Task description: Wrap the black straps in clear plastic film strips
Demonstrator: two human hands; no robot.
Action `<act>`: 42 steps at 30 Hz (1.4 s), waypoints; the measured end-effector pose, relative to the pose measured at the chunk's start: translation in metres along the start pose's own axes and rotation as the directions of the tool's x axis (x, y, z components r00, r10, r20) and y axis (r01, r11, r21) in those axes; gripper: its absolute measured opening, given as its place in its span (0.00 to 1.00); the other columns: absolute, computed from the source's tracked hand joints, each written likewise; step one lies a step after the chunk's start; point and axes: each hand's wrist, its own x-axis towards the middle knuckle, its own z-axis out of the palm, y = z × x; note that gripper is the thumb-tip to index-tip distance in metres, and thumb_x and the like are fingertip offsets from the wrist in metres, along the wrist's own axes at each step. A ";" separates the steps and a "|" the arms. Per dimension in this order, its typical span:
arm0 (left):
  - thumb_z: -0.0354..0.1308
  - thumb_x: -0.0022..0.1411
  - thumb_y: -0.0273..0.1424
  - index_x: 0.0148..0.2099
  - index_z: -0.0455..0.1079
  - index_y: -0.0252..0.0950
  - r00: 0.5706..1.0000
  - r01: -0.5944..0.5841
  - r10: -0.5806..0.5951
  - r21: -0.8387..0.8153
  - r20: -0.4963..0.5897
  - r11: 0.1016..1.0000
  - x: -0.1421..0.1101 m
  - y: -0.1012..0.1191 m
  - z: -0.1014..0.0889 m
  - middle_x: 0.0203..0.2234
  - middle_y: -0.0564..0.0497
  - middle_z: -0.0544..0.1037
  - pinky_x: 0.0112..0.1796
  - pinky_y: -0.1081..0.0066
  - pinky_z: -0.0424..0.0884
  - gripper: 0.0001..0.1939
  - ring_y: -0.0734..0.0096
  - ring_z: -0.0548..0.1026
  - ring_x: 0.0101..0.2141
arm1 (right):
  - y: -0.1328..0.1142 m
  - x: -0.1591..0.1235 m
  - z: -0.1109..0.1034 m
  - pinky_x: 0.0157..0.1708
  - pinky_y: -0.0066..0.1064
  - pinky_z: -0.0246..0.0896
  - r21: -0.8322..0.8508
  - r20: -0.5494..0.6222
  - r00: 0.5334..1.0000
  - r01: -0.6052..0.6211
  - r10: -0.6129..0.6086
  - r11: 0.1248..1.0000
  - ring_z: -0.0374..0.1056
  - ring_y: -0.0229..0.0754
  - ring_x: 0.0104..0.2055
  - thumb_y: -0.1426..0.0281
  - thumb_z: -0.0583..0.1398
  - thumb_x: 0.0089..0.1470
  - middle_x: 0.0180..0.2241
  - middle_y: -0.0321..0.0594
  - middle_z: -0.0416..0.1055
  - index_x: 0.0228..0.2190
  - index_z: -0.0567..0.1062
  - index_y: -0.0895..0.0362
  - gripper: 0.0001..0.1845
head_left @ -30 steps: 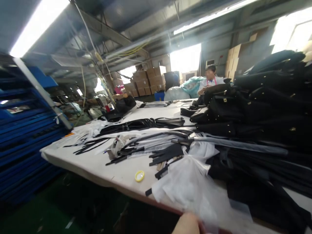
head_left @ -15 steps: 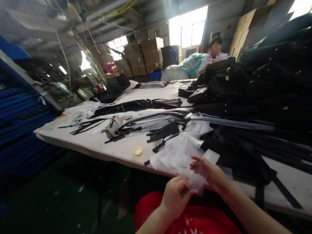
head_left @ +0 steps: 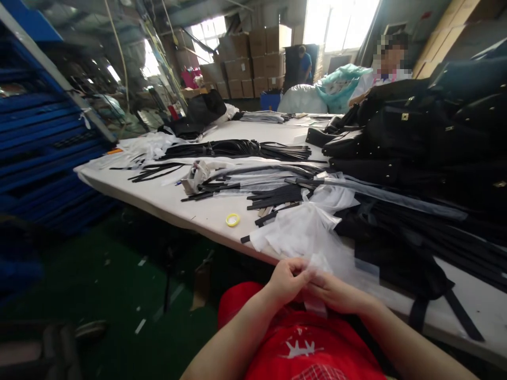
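Close to my body, just off the table's front edge, my left hand (head_left: 285,281) is closed, its thumb and fingers pinching a thin translucent white sheet (head_left: 315,306). My right hand (head_left: 336,293) meets it from the other side, fingers closed on the same sheet. Part of the sheet hangs below the hands; the fingertips overlap and hide the rest. Beyond them lies a heap of crumpled translucent white sheets (head_left: 295,228), with black strips (head_left: 275,196) poking out behind. A yellow ring-shaped roll (head_left: 233,219) rests on the table to the left.
Black bags (head_left: 407,132) are piled high on the right of the white-covered table (head_left: 158,198). Bundled black straps (head_left: 237,149) lie across its middle. A person (head_left: 380,79) is behind the bags, another (head_left: 304,64) farther back. Blue racks (head_left: 39,158) stand at left.
My hands have come together, the right one moving in and down beside the left, with the sheet drawn between them. The view has shifted, showing more of the red clothing.
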 end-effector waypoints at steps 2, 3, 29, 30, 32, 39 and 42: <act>0.63 0.57 0.44 0.34 0.80 0.31 0.996 0.000 -0.008 -0.081 -0.090 0.997 -0.002 -0.003 -0.001 0.30 0.46 0.82 0.37 0.69 0.73 0.18 0.63 0.78 0.33 | 0.004 0.005 0.005 0.45 0.35 0.68 0.020 0.020 1.000 0.005 -0.006 1.000 0.72 0.45 0.40 0.55 0.55 0.63 0.35 0.40 0.77 0.41 0.80 0.56 0.20; 0.64 0.57 0.44 0.32 0.79 0.31 0.988 -0.005 -0.014 -0.116 -0.156 0.993 -0.004 -0.004 -0.003 0.29 0.46 0.82 0.36 0.70 0.72 0.18 0.64 0.77 0.31 | 0.006 0.010 0.005 0.43 0.34 0.69 0.011 0.048 0.999 0.014 -0.015 1.000 0.72 0.44 0.37 0.56 0.57 0.61 0.34 0.39 0.77 0.41 0.80 0.56 0.19; 0.56 0.57 0.21 0.32 0.76 0.38 0.773 -0.159 0.589 0.825 -0.238 0.542 -0.055 0.032 -0.057 0.56 0.44 0.73 0.59 0.49 0.60 0.09 0.50 0.67 0.59 | -0.040 0.126 -0.091 0.45 0.31 0.58 -0.825 0.020 1.000 0.025 -0.015 0.565 0.68 0.41 0.36 0.61 0.53 0.65 0.29 0.38 0.74 0.32 0.80 0.54 0.19; 0.55 0.57 0.21 0.32 0.76 0.38 0.793 -0.167 0.581 0.853 -0.182 0.495 -0.052 0.037 -0.055 0.58 0.44 0.71 0.60 0.47 0.58 0.10 0.49 0.65 0.60 | -0.050 0.111 -0.082 0.43 0.30 0.59 -0.801 0.103 0.994 0.111 -0.046 0.589 0.67 0.40 0.33 0.59 0.54 0.64 0.25 0.37 0.72 0.28 0.79 0.54 0.19; 0.55 0.58 0.20 0.30 0.75 0.37 0.869 -0.175 0.479 0.830 -0.123 0.530 -0.045 0.041 -0.052 0.52 0.43 0.76 0.57 0.51 0.64 0.10 0.53 0.72 0.53 | -0.066 0.080 -0.066 0.42 0.32 0.59 -0.736 0.194 0.957 0.286 -0.214 0.614 0.64 0.39 0.28 0.58 0.58 0.61 0.20 0.35 0.68 0.22 0.76 0.54 0.19; 0.64 0.58 0.32 0.27 0.75 0.34 0.966 -0.048 0.108 0.248 -0.235 0.968 -0.036 0.026 -0.045 0.28 0.49 0.77 0.31 0.73 0.70 0.09 0.69 0.75 0.29 | -0.048 0.017 -0.032 0.33 0.35 0.61 -0.495 -0.583 0.669 0.159 -0.462 0.854 0.66 0.43 0.29 0.58 0.57 0.61 0.24 0.40 0.70 0.22 0.77 0.54 0.21; 0.65 0.57 0.34 0.28 0.76 0.34 0.989 -0.084 0.089 0.044 -0.115 0.995 -0.032 0.020 -0.034 0.32 0.47 0.80 0.38 0.70 0.72 0.09 0.66 0.77 0.35 | -0.029 0.023 -0.010 0.39 0.34 0.66 -0.094 -0.250 0.961 0.102 -0.122 0.990 0.72 0.46 0.38 0.51 0.56 0.60 0.35 0.42 0.76 0.36 0.81 0.54 0.22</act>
